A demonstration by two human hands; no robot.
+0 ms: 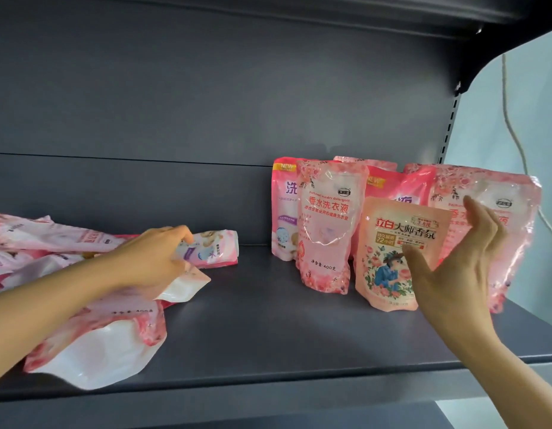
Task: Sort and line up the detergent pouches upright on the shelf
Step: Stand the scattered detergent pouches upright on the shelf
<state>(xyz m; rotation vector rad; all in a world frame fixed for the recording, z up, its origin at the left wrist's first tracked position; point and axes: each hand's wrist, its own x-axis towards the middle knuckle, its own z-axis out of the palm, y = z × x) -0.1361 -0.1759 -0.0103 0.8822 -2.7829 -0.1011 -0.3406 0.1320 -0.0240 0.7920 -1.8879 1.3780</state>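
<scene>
The left hand (154,255) grips a lying pouch (213,249) from the heap (92,335) at the shelf's (268,335) left; the right hand (460,261), fingers straight, steadies the small upright pouch (389,258). Next, probably, the lying pouch goes upright beside the row.

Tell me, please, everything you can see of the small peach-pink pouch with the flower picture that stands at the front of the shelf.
The small peach-pink plastic pouch is glossy and soft, smaller than the pink pouches around it. Its front carries red and dark lettering, a price tag mark near the top, and a picture of a figure in blue among roses. It stands upright, leaning slightly, near the front of the grey metal shelf, ahead of the taller pouches. The right hand is open, its thumb lying over the pouch's right edge.
</scene>
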